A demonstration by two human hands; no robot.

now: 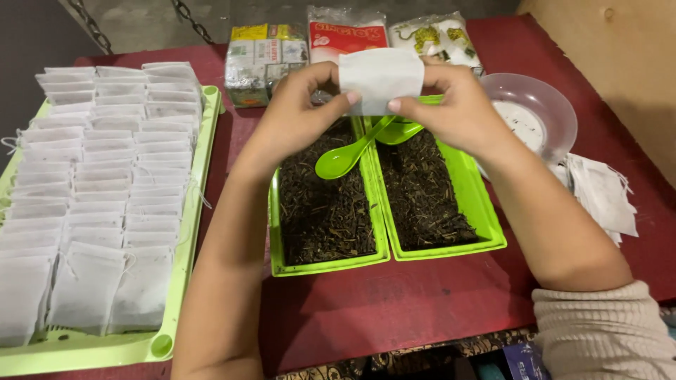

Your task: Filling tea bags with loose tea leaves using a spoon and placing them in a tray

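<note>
two hands, one white pouch

knitted cream sleeve sits nearest, cut off at the frame's corner. left hand and right hand both pinch a small white paper pouch, held above two green trays of dark loose leaf. green spoons lie across the trays. on the red surface, a pale green tray carries rows of filled white pouches. packets stand behind the hands, partly hidden. a clear bowl and loose pouches sit at the right.

Left hand, right hand – raised, fingertips pinched, forearms converging
</note>
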